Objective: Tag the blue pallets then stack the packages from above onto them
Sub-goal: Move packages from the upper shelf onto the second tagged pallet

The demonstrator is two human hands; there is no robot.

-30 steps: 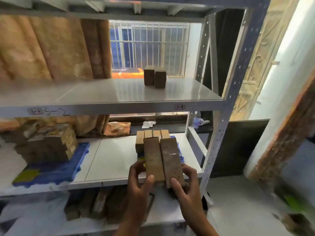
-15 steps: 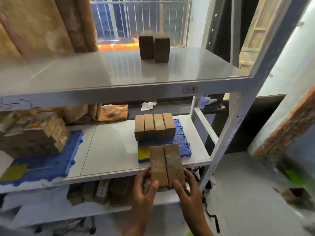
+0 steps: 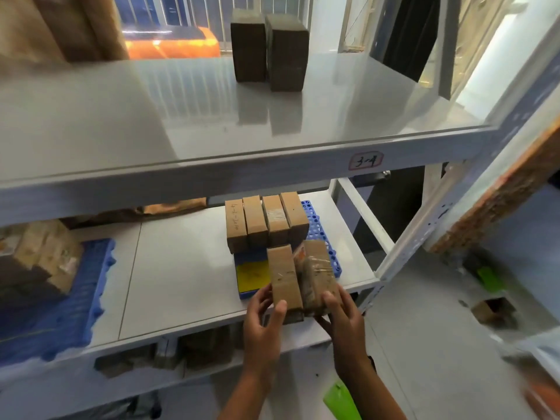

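Gleaming grey shelf [image 3: 181, 116] above, blue pallet [image 3: 321, 225] on white shelf [image 3: 181, 268] below

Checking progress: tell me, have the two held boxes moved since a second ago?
Yes. The two held boxes went forward over the blue pallet, closer to the box row.

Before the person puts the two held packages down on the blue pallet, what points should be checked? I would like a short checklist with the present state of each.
1. Grip: left hand and right hand each hold one of the two held packages: ok.
2. Free space on the blue pallet in front of the row of four packages: ok.
3. Yellow tag present on the pallet: ok.
4. Held packages aligned: the right one is tilted: not ok.
5. Tag stays uncovered after placing: cannot tell.
6. Two packages on the upper shelf not yet moved: not ok.
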